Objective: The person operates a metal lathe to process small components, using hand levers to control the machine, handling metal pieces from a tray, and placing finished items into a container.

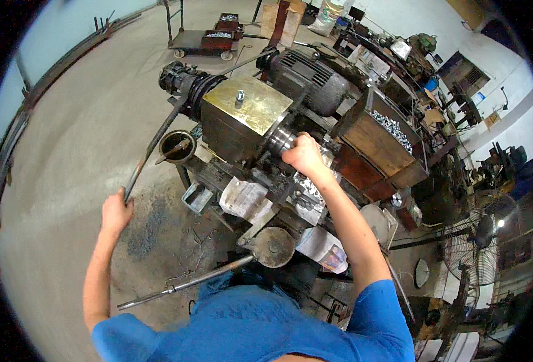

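My left hand [117,211] is closed around the lower end of a long metal lever [152,148], which slants up to the pulley end of a lathe-like machine. At the machine's shiny round chuck [280,140], my right hand [305,154] has its fingers curled in against the front. Whatever those fingers hold, if anything, is hidden behind the hand. On the brass-coloured top of the headstock [248,102] stands a small metal nut-like part [240,95]. A second long bar handle [188,282] reaches out low on the left, beside a round metal disc [274,246].
Right of the chuck stands a wooden bin [369,142] full of small metal parts. Behind the headstock sits a dark electric motor [309,78]. A round pot [177,146] hangs at the machine's left. A trolley [191,39] with parts boxes and a standing fan [474,241] are farther off.
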Action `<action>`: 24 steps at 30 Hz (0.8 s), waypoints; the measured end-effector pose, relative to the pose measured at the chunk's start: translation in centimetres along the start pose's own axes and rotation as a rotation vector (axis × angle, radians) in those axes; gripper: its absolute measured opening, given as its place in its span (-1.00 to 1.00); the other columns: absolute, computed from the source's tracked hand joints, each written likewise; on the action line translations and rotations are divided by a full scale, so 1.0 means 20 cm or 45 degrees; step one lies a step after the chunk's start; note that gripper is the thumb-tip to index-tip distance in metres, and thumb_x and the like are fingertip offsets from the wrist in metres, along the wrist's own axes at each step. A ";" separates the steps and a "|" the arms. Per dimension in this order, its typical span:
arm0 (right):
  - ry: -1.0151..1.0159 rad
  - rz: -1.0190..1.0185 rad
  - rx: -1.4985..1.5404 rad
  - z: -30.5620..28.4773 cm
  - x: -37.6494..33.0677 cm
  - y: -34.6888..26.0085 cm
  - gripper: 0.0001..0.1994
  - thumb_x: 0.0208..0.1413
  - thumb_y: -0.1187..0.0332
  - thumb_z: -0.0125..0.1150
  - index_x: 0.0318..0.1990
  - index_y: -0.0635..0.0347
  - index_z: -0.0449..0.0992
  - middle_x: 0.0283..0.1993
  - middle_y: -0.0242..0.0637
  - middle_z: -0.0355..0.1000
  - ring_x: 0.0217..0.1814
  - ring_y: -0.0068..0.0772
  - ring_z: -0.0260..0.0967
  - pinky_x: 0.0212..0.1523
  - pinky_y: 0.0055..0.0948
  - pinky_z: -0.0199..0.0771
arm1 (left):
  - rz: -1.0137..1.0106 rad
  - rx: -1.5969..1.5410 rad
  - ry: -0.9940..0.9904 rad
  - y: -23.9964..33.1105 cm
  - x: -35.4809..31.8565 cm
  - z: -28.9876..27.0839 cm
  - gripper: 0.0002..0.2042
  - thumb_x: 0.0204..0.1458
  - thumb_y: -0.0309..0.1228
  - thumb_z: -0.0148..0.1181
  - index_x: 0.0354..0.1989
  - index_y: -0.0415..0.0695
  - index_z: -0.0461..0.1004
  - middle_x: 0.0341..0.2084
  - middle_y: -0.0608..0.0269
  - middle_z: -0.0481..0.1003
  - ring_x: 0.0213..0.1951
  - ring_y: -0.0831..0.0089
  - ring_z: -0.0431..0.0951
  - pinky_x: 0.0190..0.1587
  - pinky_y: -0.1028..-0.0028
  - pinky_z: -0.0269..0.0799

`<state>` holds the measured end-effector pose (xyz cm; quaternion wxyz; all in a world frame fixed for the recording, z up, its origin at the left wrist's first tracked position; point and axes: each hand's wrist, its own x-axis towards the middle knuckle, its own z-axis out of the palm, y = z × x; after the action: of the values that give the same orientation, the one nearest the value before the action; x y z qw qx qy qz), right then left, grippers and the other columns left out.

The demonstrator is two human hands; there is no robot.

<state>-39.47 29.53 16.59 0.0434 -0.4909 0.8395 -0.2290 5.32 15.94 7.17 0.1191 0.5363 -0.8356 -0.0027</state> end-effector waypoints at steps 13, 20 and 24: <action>0.166 -0.227 -0.072 -0.12 -0.09 -0.01 -0.78 -0.48 0.33 0.10 -0.57 0.24 0.50 -0.01 0.11 0.28 -0.21 0.13 0.37 -0.14 -0.19 0.39 | 0.188 0.042 0.421 -0.41 0.52 0.05 -0.79 -0.18 -0.49 0.13 -0.30 -0.22 0.44 -0.52 0.00 0.47 -0.42 0.15 0.50 -0.34 0.28 0.40; 0.368 -0.176 0.208 -0.46 -0.65 0.35 -0.75 -0.45 0.44 0.16 -0.44 0.20 0.47 0.11 -0.05 0.22 0.03 0.04 0.28 0.00 -0.29 0.32 | -0.046 -0.631 -0.535 0.23 0.27 0.98 -0.51 -0.24 -0.24 0.20 -0.07 -0.19 0.38 -0.31 -0.13 0.45 -0.19 0.08 0.47 -0.15 0.21 0.35; 0.364 0.202 0.066 -0.58 -1.10 0.74 -0.73 -0.46 0.45 0.14 -0.43 0.25 0.49 0.07 -0.03 0.27 0.08 -0.02 0.25 0.05 -0.36 0.26 | 0.526 0.097 -0.573 0.50 0.27 1.05 -0.69 -0.24 -0.33 0.17 -0.25 -0.13 0.45 -0.39 0.01 0.49 -0.23 0.13 0.49 -0.22 0.19 0.36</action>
<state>-43.64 58.18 17.27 -0.0459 -0.3843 0.8669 -0.3140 -9.95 12.76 -10.81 -0.0910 0.3451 -0.9318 -0.0656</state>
